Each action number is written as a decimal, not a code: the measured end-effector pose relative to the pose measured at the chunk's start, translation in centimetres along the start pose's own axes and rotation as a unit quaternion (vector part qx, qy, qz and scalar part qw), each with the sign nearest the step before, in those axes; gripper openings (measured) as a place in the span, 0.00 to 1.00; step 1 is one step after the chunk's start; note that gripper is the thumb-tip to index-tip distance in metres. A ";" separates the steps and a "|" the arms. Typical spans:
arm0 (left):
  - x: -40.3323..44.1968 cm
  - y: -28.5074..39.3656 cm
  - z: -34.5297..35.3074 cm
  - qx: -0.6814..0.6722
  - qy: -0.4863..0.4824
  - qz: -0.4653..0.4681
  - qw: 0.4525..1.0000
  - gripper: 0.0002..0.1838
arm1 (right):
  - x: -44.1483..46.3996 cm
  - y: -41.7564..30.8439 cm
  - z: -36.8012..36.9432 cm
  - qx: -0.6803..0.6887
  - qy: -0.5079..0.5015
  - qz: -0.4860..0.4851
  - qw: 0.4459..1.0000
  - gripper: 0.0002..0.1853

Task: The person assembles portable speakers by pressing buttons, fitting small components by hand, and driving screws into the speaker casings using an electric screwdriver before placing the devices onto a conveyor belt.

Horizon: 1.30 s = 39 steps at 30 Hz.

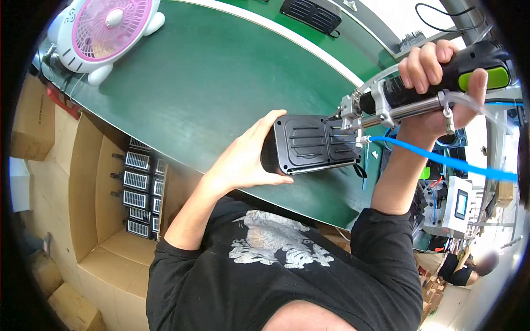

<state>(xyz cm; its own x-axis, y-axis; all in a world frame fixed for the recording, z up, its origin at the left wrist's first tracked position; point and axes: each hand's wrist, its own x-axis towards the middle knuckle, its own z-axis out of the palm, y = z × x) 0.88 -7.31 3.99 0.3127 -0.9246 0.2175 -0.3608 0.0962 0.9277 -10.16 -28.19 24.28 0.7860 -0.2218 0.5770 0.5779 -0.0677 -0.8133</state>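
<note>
A black rectangular device (309, 144) with ribbed panels and corner holes faces up over the green worktable (210, 71). My left hand (251, 154) grips its left end, thumb along the near edge and fingers at the far edge. My right hand (436, 88) is wrapped round a black and green power screwdriver (408, 94), held at a slant. Its metal head is at the device's upper right part; whether the tip touches a screw is too small to tell. A blue air hose (441, 157) runs from the head to the right. A black strap hangs at the device's right end.
A pink and white fan (113, 27) stands at the upper left. Another black device (312, 14) lies beyond the white strip. An open cardboard box (88, 220) at the lower left holds several panelled units (136, 179). A machine with a screen (455, 204) and a person (461, 267) are at right.
</note>
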 end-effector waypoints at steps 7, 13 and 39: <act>0.1 0.1 0.0 0.004 0.006 0.000 1.000 0.62 | -1.1 0.7 0.6 -0.033 0.070 -0.006 0.997 0.26; 0.5 -1.1 -0.2 0.003 0.024 0.044 0.999 0.59 | 1.1 -6.0 0.5 0.079 -0.023 -0.065 0.994 0.33; 0.5 -1.0 -0.3 0.012 0.005 0.030 0.999 0.61 | -5.3 -1.8 2.6 0.000 0.021 -0.017 1.000 0.30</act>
<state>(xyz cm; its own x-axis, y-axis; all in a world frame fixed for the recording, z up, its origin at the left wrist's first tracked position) 1.66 -7.80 3.24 0.2993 -0.9134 0.2758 -0.3993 0.1426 0.9057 -14.80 -24.36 22.89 0.7563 -0.2601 0.6004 0.6037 -0.0764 -0.7935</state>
